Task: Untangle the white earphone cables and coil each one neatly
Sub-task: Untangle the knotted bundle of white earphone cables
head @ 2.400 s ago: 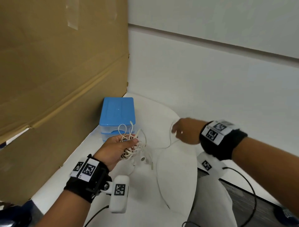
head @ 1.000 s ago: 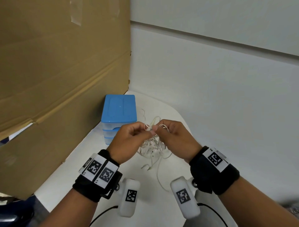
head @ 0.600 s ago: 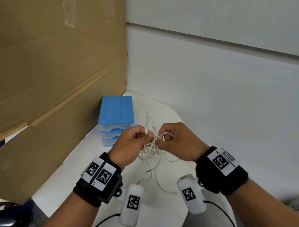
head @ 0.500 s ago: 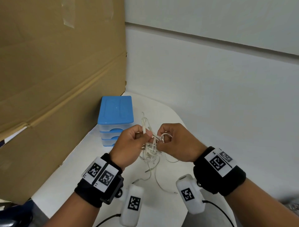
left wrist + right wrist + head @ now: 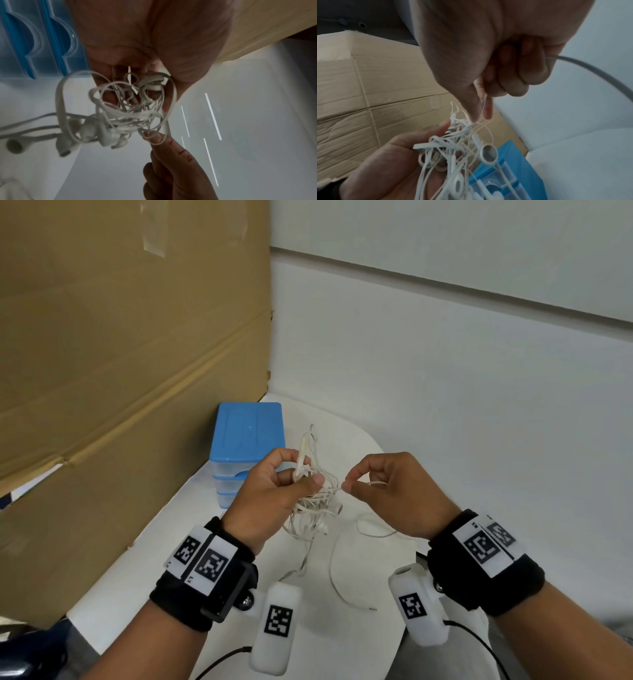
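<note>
A tangled bundle of white earphone cables (image 5: 313, 501) hangs above the white table (image 5: 164, 570), held up by my left hand (image 5: 274, 491), whose thumb and curled fingers grip the knot. My right hand (image 5: 380, 491) pinches one strand between thumb and forefinger just right of the knot. In the left wrist view the cable bundle (image 5: 126, 108) shows several earbuds dangling at its lower left, with the right hand (image 5: 164, 155) pinching a loop. In the right wrist view an earbud (image 5: 488, 154) hangs from the cables (image 5: 447, 155) lying across the left palm. Loose cable ends trail onto the table.
A small blue-lidded drawer box (image 5: 247, 440) stands at the back of the table, just behind my left hand. A large cardboard sheet (image 5: 120, 354) walls off the left side. A white wall (image 5: 445, 388) lies behind and to the right.
My right hand, which first reached out to the right, came to the bundle and has now drawn a strand slightly rightward, opening a small gap between the hands. The left hand keeps its hold.
</note>
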The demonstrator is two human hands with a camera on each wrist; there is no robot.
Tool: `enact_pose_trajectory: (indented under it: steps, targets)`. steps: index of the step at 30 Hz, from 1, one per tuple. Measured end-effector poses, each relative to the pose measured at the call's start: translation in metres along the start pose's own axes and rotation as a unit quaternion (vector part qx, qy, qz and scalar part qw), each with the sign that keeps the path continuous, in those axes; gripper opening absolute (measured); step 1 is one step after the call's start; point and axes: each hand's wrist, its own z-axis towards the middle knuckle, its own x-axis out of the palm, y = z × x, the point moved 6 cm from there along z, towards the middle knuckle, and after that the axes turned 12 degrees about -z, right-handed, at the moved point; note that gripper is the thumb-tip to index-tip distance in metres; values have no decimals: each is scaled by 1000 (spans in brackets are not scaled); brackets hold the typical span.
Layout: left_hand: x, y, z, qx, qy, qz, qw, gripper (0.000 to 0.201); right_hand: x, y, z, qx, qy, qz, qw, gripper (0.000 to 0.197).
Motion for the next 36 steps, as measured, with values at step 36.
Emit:
enact_pose_trajectory:
  steps: [36]
  targets:
    - [10, -13, -7, 117, 13, 138, 983, 27, -11, 27, -6, -45, -5, 95, 994, 19]
